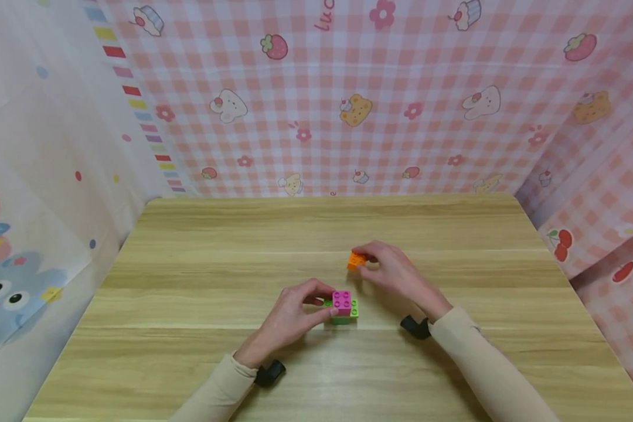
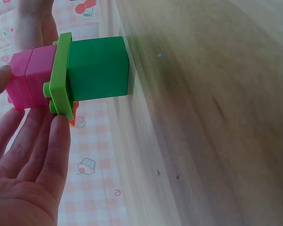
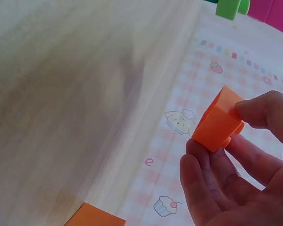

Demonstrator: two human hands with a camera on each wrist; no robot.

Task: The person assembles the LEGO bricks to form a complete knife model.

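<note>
My left hand (image 1: 298,308) pinches the upper part of a toy-block stack between thumb and fingers. Two pink blocks (image 2: 32,75) sit at its top, over a wider flat light-green block (image 2: 61,77). Below that is a dark green block (image 2: 99,68), its base at the wooden tabletop. An orange block (image 3: 219,120) is held by the thumb and fingers of my right hand (image 1: 392,271), above the table and beyond the stack. Its hollow underside partly shows in the right wrist view. In that view another orange block (image 3: 96,217) lies at the bottom edge, mostly cut off.
The wooden table (image 1: 216,234) reaches back to a pink checked curtain (image 1: 322,76). A white patterned cloth (image 1: 42,146) hangs on the left, and more checked cloth (image 1: 606,234) on the right. Both wrists carry a small black camera (image 1: 415,327).
</note>
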